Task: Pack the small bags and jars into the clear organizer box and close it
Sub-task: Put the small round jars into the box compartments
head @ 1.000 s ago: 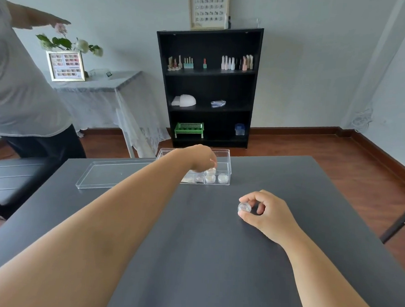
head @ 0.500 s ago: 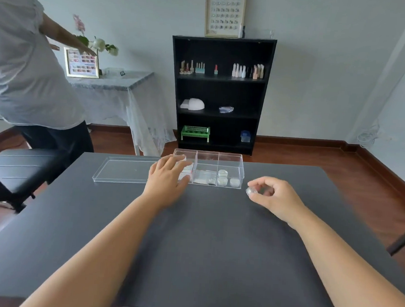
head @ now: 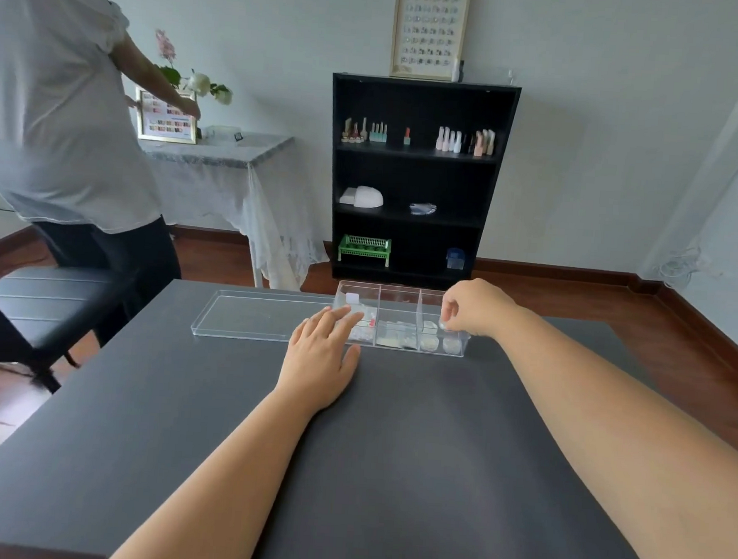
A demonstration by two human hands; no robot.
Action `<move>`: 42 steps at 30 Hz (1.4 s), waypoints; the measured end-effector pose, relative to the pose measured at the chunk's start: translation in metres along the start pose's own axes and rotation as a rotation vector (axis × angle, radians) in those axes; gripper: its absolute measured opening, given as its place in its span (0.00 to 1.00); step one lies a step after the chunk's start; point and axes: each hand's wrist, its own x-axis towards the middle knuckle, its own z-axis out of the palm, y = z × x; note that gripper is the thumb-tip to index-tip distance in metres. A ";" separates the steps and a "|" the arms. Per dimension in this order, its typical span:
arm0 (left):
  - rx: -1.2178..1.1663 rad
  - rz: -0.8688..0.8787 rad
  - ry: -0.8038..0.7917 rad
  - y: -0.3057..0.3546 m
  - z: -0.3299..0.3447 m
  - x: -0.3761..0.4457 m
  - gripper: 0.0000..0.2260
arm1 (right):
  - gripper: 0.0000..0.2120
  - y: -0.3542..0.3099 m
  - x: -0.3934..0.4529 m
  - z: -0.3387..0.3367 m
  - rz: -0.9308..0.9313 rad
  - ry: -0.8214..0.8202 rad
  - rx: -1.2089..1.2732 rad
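A clear organizer box (head: 401,293) with three compartments stands at the far middle of the dark table (head: 348,451). Small bags (head: 392,337) lie in its left and middle compartments, and small round jars (head: 429,342) sit in the right one. My right hand (head: 475,307) hovers over the right compartment, its fingertips pinched on a small clear jar (head: 442,325). My left hand (head: 321,354) rests flat on the table with fingers apart, its fingertips against the box's front left wall. The clear lid (head: 261,318) lies flat to the left of the box.
A person in a white shirt (head: 62,109) stands at the far left beside a black bench (head: 50,303) and a lace-covered side table (head: 219,149). A black shelf (head: 416,178) with nail polish bottles stands against the back wall.
My right hand has carried the small jar from the table's middle up and over the box's right compartment. My left hand has drawn back from inside the box to its front wall.
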 end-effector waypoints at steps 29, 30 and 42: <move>0.006 -0.505 -0.025 -0.055 -0.020 -0.013 0.20 | 0.10 -0.010 -0.053 0.033 -0.200 0.344 0.203; 0.018 -0.521 -0.037 -0.058 -0.023 -0.015 0.17 | 0.10 -0.012 -0.057 0.039 -0.222 0.353 0.213; 0.044 -0.376 -0.091 -0.072 -0.067 -0.074 0.05 | 0.10 -0.056 -0.082 0.090 -0.438 0.275 0.338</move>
